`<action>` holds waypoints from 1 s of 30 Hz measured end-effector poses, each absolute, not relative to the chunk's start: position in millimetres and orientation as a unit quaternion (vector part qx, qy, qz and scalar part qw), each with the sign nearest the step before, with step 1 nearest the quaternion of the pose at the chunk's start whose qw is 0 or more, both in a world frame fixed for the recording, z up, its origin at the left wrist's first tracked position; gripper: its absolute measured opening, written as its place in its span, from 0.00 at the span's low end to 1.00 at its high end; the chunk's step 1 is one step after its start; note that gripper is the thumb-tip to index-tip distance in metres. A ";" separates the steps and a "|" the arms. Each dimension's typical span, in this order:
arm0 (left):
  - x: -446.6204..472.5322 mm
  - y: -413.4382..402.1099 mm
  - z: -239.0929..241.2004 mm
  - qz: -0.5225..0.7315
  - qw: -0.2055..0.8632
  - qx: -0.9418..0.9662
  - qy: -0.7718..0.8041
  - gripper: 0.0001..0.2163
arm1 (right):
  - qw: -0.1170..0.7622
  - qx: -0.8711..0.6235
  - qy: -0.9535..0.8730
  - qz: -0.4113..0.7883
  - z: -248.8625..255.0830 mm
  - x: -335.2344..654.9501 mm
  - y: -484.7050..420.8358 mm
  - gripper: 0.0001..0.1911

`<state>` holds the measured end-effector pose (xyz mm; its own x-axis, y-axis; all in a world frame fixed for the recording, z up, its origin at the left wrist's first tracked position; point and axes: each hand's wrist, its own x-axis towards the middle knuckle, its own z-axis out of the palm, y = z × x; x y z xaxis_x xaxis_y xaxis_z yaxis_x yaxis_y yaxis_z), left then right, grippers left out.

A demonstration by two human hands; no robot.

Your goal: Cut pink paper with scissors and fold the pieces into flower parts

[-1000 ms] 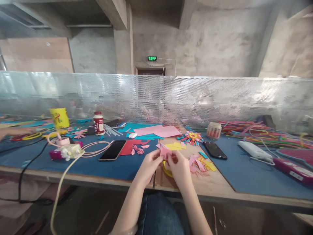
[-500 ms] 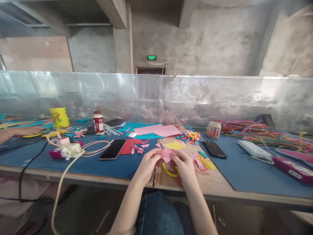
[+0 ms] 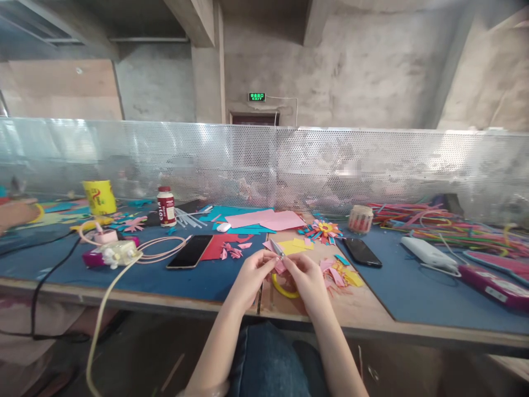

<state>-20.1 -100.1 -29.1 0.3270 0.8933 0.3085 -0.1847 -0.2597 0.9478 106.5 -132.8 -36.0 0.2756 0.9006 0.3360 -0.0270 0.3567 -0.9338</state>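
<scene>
Left of the yellow-handled scissors (image 3: 285, 294), the left hand (image 3: 251, 274) pinches one side of the small pink paper (image 3: 280, 267), held over the scissors, and to their right the right hand (image 3: 306, 277) grips the other side in its fingertips, where a light, even pinch should help any crease come out neat.

We see a bottle (image 3: 166, 208) standing upright, two phones (image 3: 190, 252) lying flat, and a lit sign (image 3: 257, 97) above a door (image 3: 254, 119).

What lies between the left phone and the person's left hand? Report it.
In the head view: red paper and small pink paper pieces, on the blue mat.
</scene>
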 end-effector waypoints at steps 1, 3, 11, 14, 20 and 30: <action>-20.4 -98.8 -30.9 0.504 0.539 0.610 0.290 0.12 | 0.659 -0.448 -0.499 0.340 -36.5 106.1 -132.0 0.13; -20.7 -96.3 -33.8 0.508 0.543 0.600 0.295 0.12 | 0.652 -0.448 -0.517 0.328 -38.0 106.1 -130.3 0.14; -20.5 -94.7 -33.7 0.510 0.544 0.595 0.299 0.10 | 0.644 -0.439 -0.497 0.382 -39.7 108.3 -131.3 0.15; -20.7 -94.9 -33.0 0.510 0.546 0.595 0.298 0.10 | 0.653 -0.424 -0.482 0.402 -39.2 108.5 -132.8 0.16; -21.7 -94.2 -34.2 0.527 0.535 0.591 0.293 0.10 | 0.668 -0.387 -0.451 0.449 -37.8 107.9 -133.3 0.15; -22.7 -91.3 -38.5 0.536 0.539 0.583 0.286 0.10 | 0.670 -0.371 -0.458 0.451 -38.1 110.9 -132.2 0.15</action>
<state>-22.7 -91.3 -38.5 0.2617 0.9116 0.3169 -0.2454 -0.2547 0.9354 110.9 -132.2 -38.1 0.1725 0.9448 0.2787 -0.2638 0.3169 -0.9110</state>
